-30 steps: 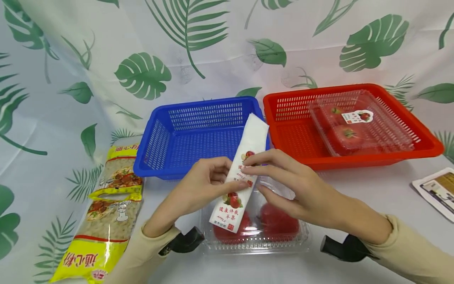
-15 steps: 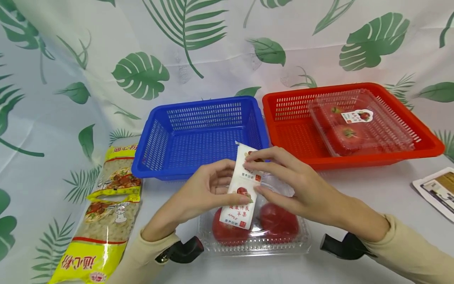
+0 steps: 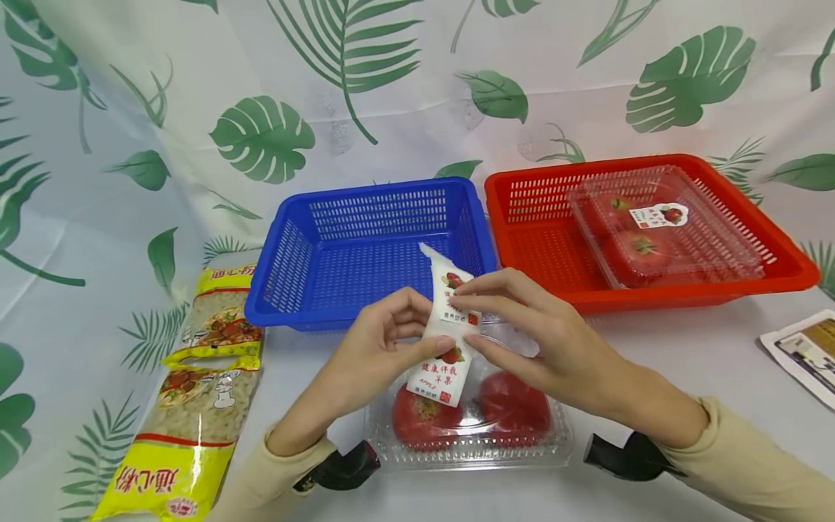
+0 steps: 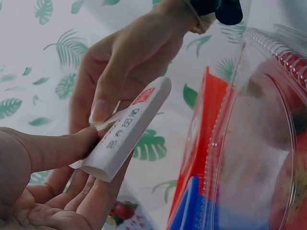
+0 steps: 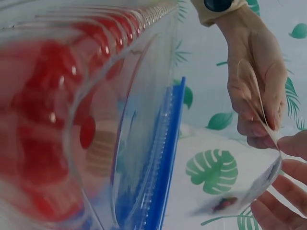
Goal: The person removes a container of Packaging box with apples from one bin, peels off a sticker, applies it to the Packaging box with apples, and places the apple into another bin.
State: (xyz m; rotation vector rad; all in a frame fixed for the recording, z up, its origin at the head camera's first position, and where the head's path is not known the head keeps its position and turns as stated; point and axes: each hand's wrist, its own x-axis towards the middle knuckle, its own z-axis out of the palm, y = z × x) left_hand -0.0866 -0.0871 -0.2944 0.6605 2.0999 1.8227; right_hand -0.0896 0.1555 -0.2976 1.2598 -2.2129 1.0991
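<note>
Both hands hold a white strip of printed apple labels (image 3: 435, 378) over a clear plastic box (image 3: 404, 458) of tomatoes (image 3: 515, 412). My left hand (image 3: 381, 344) grips the strip's left side, thumb across its front. At the strip's right edge, my right hand (image 3: 544, 341) pinches it between thumb and fingers. The strip's top end bends away into a narrow curl. In the left wrist view the strip (image 4: 125, 132) is bowed, with a rounded end. The right wrist view shows the right hand's fingertips (image 5: 292, 184) at the strip's edge.
A blue basket (image 3: 365, 190) stands behind the hands. Beside it, a red basket (image 3: 541, 296) holds another clear box (image 3: 701, 239) of tomatoes bearing a label. Yellow pasta bags (image 3: 189, 428) lie at left, a flat packet (image 3: 805, 355) at far right.
The strip's upper end, which stood up straight and flat, has bent back and lies lower. The hands stay nearly in place, still holding the strip.
</note>
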